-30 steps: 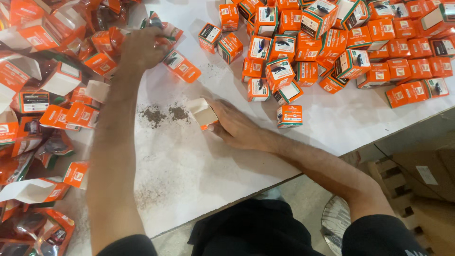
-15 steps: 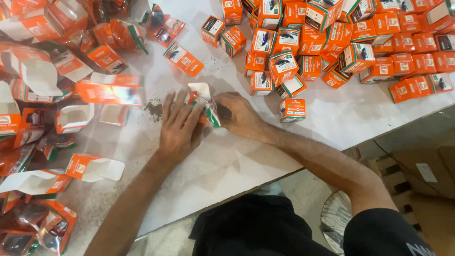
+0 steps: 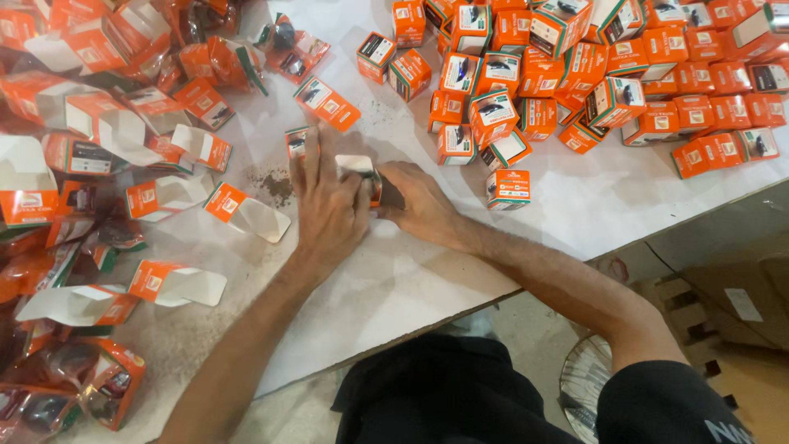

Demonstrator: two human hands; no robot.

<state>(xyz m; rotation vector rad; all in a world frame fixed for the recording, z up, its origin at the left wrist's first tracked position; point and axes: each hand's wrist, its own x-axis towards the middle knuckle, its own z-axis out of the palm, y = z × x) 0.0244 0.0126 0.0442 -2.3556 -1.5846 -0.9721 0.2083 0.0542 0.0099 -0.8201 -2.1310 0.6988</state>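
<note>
Head camera, looking down: a person at a white table [image 3: 460, 271] closes both hands around one small orange-and-white carton [image 3: 362, 168] at the table's middle, just near of a smear of dark dust [image 3: 275, 185]. Left hand [image 3: 329, 205] lies flat over the carton's left side, fingers spread and pressing down; right hand [image 3: 423, 201] pinches its right end, thumb and fingers curled tight against the card. Thin card like this looks light and easily crushed, with flaps that would bend under a careless squeeze, so the folded edges and corners seem the safest places to hold it. Right and far, a heap of closed orange boxes [image 3: 592, 74] is piled on the table; on the left, open flattened cartons [image 3: 177, 284] and crumpled clear wrappers [image 3: 49, 403] lie scattered, well apart from the hands.
</note>
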